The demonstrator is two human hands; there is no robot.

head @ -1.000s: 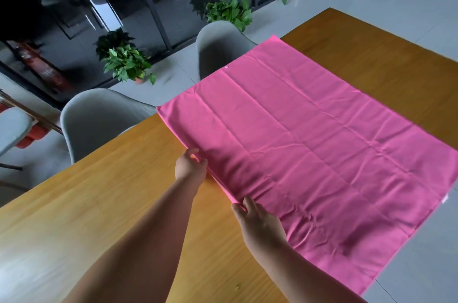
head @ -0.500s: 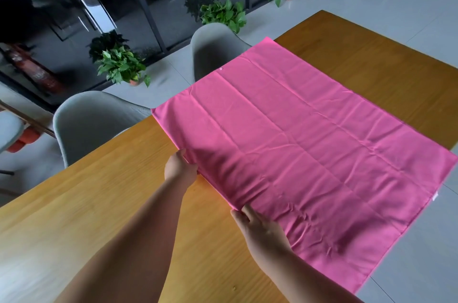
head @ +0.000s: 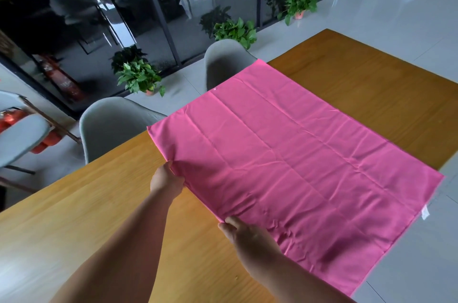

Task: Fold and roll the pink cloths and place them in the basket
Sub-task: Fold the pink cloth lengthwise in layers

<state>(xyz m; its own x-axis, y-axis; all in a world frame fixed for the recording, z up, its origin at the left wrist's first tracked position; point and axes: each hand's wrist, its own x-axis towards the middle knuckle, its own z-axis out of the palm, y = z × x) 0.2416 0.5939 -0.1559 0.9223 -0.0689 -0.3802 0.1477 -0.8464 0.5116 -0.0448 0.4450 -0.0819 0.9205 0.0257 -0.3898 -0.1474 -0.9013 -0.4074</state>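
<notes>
Nearest, the right hand pinches the near edge of the pink rectangular fabric cloth, thumb on top. Further along the same edge, the left hand grips it, fingers hidden beneath the fabric. The cloth lies spread flat and creased on the brown wooden table, overhanging its right and far sides; a small white tag hangs at the right. Beyond: two grey moulded chairs, green potted plants, a dark glass wall.
</notes>
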